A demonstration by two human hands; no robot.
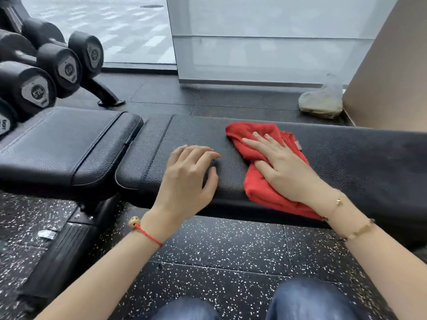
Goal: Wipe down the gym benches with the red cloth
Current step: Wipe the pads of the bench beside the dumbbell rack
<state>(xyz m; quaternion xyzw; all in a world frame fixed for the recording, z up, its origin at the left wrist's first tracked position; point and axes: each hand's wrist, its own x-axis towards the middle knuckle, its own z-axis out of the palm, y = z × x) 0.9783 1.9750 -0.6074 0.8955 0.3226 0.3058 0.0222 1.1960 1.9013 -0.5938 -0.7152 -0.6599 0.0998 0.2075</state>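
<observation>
The right hand [284, 167] presses flat, fingers straight, on the crumpled red cloth [261, 181] atop the long black padded leather tabletop [358, 162], whose length runs sideways; the left hand [191, 176], loosely open, rests just beside.

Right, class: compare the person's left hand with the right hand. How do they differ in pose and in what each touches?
The left hand lies on bare bench pad, fingers curled a little; the right hand lies flat, fingers straight, pressing the red cloth. The left wrist wears a red cord bracelet; the right wrist wears gold chains. Both rest palm down on the same pad.
</observation>
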